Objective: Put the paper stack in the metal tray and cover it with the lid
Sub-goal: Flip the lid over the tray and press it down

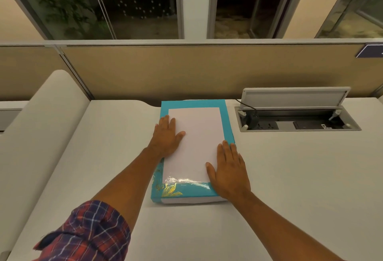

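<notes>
A teal lid (224, 117) with a clear window and gold leaf print lies flat on the white desk, covering a tray whose pale front wall (192, 200) shows under its near edge. Through the window I see the white paper stack (194, 136). My left hand (166, 136) rests flat, fingers spread, on the lid's left side. My right hand (229, 169) lies flat on the lid's near right part. Neither hand grips anything.
The white desk (290, 177) spreads around the box. An open cable well (298, 122) with sockets and a raised flap sits at the right back. A beige partition (186, 69) borders the far edge, and a rounded white divider (41, 125) stands at the left.
</notes>
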The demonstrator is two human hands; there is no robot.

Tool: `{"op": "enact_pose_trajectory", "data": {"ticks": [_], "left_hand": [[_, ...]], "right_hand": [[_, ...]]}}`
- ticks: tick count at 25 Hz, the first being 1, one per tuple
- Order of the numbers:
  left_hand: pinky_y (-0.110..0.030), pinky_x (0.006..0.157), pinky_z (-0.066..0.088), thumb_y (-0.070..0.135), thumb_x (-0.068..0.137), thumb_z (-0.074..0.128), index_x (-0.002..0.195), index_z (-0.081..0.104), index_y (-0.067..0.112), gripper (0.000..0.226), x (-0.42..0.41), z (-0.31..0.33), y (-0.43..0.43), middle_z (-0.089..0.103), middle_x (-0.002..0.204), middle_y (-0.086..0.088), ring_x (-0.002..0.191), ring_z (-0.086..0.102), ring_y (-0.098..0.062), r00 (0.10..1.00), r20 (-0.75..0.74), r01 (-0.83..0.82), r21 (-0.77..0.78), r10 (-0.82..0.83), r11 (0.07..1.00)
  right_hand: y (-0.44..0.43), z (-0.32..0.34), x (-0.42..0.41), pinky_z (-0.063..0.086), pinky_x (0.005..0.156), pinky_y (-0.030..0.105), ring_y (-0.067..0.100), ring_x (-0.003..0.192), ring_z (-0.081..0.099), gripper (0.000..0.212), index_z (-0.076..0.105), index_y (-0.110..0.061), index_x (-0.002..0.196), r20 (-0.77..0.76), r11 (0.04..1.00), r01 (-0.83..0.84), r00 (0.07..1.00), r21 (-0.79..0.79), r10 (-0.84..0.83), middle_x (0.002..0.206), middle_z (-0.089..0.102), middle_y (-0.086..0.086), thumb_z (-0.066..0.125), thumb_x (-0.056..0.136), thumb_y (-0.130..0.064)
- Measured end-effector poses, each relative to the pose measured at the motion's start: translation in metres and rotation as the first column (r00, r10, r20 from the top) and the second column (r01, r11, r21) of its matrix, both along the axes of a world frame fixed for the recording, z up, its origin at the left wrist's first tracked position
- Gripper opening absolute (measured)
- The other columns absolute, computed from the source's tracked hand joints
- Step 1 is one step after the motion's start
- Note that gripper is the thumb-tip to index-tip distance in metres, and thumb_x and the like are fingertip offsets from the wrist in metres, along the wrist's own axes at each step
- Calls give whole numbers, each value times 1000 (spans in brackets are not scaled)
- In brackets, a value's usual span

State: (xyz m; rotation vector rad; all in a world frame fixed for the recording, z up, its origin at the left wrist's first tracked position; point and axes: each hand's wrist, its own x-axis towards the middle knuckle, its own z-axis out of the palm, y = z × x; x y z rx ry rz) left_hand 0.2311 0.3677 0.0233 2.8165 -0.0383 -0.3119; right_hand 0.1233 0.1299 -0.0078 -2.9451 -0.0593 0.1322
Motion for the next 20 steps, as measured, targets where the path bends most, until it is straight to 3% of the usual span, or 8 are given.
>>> {"op": "enact_pose_trajectory", "data": {"ticks": [4,9,14,20], "left_hand": [[-51,135,7,59,107,32,168,10,11,81,0,2,-3,-1,179,-13,166,0,-35,1000,-15,-3,23,3,1000],[-50,135,7,64,105,31,168,7,13,85,1,6,-2,-3,179,-12,166,-1,-34,999,-23,30,89,-29,996],[-47,134,-1,68,103,26,168,-5,15,89,-5,-1,5,-16,178,-10,165,-13,-31,1000,3,5,57,-6,998],[-46,134,1,62,106,27,168,-1,12,85,0,-14,6,-11,179,-12,166,-10,-31,998,56,-15,-27,17,1000]], "right_hand": [[2,1,1,14,128,47,33,162,10,88,17,-17,165,-22,1000,3,1000,-3,-3,176,12,6,17,97,-72],[3,17,33,19,129,51,33,156,29,82,29,-15,161,15,999,-32,999,-4,32,171,29,10,21,99,-68],[8,37,109,8,132,47,31,163,7,82,8,-13,167,-12,997,-73,997,10,73,177,3,8,21,104,-64],[3,26,138,8,132,47,25,163,-1,80,8,-8,166,-40,997,-80,996,24,81,177,1,7,23,106,-58]]}}
